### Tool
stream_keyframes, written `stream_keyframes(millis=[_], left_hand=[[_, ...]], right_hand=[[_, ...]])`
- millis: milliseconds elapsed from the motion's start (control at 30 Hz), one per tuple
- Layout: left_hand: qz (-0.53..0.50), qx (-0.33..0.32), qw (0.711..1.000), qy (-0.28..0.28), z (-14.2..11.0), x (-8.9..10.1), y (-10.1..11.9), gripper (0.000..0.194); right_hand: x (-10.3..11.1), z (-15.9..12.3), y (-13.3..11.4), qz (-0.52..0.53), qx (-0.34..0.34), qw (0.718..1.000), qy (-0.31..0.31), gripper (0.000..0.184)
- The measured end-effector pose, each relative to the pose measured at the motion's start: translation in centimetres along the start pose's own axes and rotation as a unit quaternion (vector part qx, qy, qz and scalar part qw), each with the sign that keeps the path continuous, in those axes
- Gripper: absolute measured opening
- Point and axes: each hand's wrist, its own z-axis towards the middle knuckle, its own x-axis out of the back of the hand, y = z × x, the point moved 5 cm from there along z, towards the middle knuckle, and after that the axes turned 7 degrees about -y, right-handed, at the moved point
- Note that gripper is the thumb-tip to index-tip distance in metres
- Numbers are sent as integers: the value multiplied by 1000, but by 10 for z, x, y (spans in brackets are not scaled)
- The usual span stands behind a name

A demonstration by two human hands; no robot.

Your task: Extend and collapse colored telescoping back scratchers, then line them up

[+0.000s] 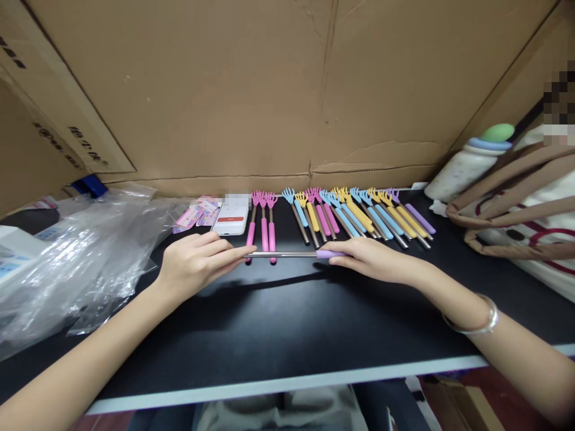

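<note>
Level above the black table, a back scratcher (283,255) with a metal rod and a purple grip spans between both hands. My left hand (200,260) pinches its left end; the fingers hide that tip. Closed around the purple part is my right hand (366,256), with a bangle on the wrist. Behind the rod lie several pink back scratchers (263,224), their claw heads pointing away. Further right, a row of blue, yellow, pink and purple back scratchers (354,215) lies side by side, some overlapping.
Clear plastic bags (103,257) heap up on the left. Colourful cards (196,214) and a phone (230,215) lie near the cardboard wall (224,90). On the right are a white bottle (465,167) and a cloth bag (525,221). A pale edge (287,384) borders the table's front.
</note>
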Motion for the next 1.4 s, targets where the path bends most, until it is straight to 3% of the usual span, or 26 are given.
stream_keyframes(millis=[267,367,733,1033,1400], left_hand=[[-6,-10,1000,-7,0,1,4,31],[-2,-11,1000,-17,-1,0,5,32],[-5,63,996,-68,4,-6,-2,16],[-47,71,989,-125,0,-18,-1,24],[-77,69,983,-149,-1,-20,0,27]], right_hand=[[-1,-5,-9,145,44,985,-87,42],[-2,-6,-10,151,43,983,-92,42],[-7,4,-7,-55,-18,997,60,31],[1,-1,-16,-189,-22,965,181,21],[6,-7,-22,-257,34,931,257,25]])
